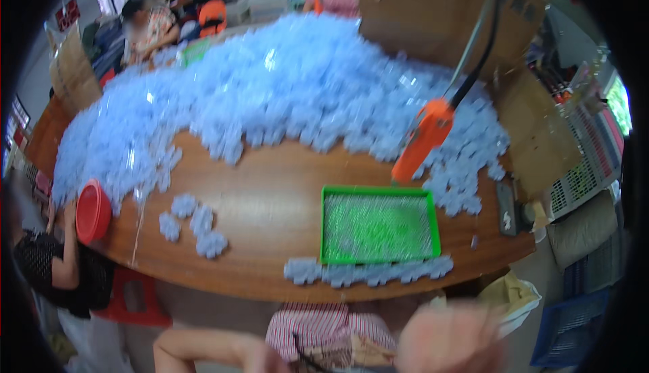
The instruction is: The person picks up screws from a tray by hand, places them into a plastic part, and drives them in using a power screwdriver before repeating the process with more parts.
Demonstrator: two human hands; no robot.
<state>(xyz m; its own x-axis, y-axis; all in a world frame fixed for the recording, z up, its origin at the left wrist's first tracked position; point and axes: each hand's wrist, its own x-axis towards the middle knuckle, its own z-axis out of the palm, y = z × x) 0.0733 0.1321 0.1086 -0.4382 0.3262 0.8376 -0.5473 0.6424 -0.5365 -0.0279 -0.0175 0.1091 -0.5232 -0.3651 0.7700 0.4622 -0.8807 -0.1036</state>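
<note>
Both hands are low in the view, over my striped clothing (307,319) and below the table's front edge. My left hand (260,356) is partly cut off by the lower edge and its fingers do not show. My right hand (449,339) is smeared by motion, so whether it holds anything is unclear. Closest to them on the table is a row of pale blue, scalloped plastic pieces (368,273) along the front edge. Just behind the row lies a shallow green tray (437,228) with a silvery, green-tinged layer inside. An orange powered screwdriver (424,141) hangs above its far right corner.
A large heap of pale blue pieces (284,82) covers the back of the wooden table (270,177). Several loose pieces (201,219) lie left of centre. A red bowl (93,212) stands at the left edge, beside a person's arm (66,261). Cardboard (446,15) stands behind; a dark phone-like object (506,209) lies right.
</note>
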